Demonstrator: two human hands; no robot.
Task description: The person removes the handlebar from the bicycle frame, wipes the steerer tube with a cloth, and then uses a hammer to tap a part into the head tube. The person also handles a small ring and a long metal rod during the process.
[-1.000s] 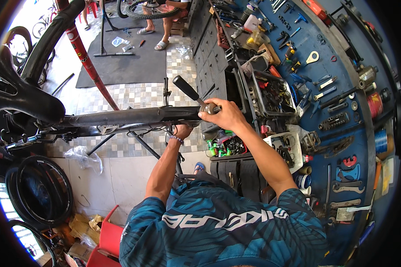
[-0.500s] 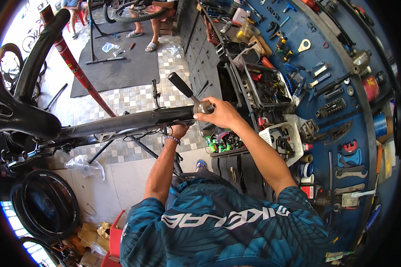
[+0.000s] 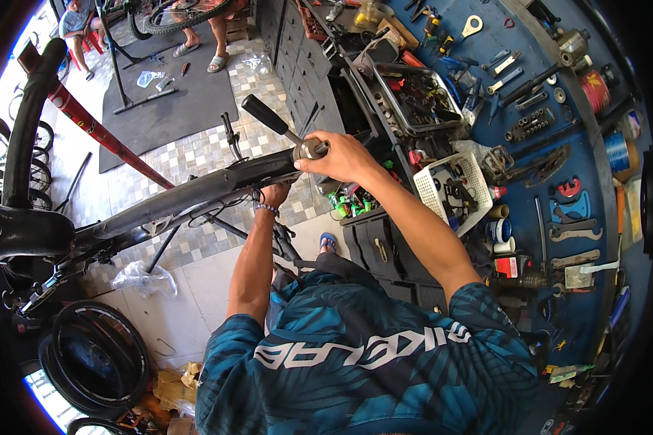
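Observation:
A black bicycle frame (image 3: 210,184) stretches across the left half of the view. At its right end sits a metal tool (image 3: 306,151) with a black-handled lever (image 3: 267,116) slanting up to the left. My right hand (image 3: 341,158) is closed round the tool's round metal body, thumb on the near side and fingers over the top. Below the tube my left hand (image 3: 274,195) is curled against the frame's underside, a beaded bracelet (image 3: 266,209) at its wrist. The tube hides most of its fingers and whatever they hold.
To the right, a workbench carries a metal tray of tools (image 3: 419,98) and a white basket (image 3: 453,190) before a blue tool board (image 3: 559,170). A red post (image 3: 109,138) stands behind the frame. Tyres (image 3: 98,355) lie lower left. Other people sit at the back near a wheel.
My view has shifted, so the frame, tool and both hands appear further left. Both hands keep their places on the frame and tool, and the lever stands at much the same slant.

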